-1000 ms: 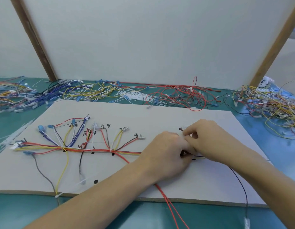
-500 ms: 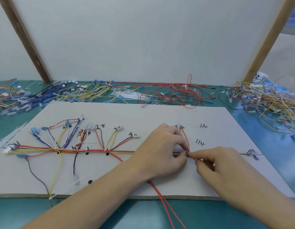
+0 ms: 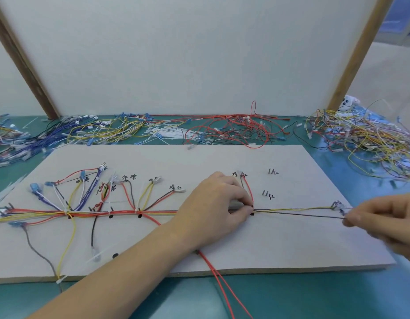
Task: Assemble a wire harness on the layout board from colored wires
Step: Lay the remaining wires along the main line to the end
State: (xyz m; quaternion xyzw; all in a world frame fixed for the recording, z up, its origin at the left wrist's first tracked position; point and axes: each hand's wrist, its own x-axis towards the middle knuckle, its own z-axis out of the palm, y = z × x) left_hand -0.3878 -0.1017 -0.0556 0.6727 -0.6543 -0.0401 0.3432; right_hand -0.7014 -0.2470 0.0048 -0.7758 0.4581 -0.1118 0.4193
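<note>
The white layout board [image 3: 291,245] lies flat with a wire harness [image 3: 102,212] of red, yellow, blue and black wires running along its middle line and branching to labelled spots. My left hand [image 3: 217,203] presses the bundle down at a peg near the board's centre, fingers pinched on the wires. My right hand [image 3: 383,222], at the board's right end, pinches a thin dark wire [image 3: 298,215] pulled taut from that peg. A yellow wire [image 3: 291,209] runs just above it to a small connector [image 3: 337,206]. Two red wires [image 3: 222,284] trail off the front edge.
Heaps of loose wires lie on the green table behind the board: blue and yellow [image 3: 84,132] at left, white cable ties [image 3: 169,134], red [image 3: 234,132] in the middle, mixed yellow [image 3: 365,139] at right. A white panel [image 3: 199,54] stands behind, framed by wooden posts.
My right hand has moved from beside the left hand out to the board's right end, drawing the dark wire straight along the main line. The left hand stays pressed on the bundle.
</note>
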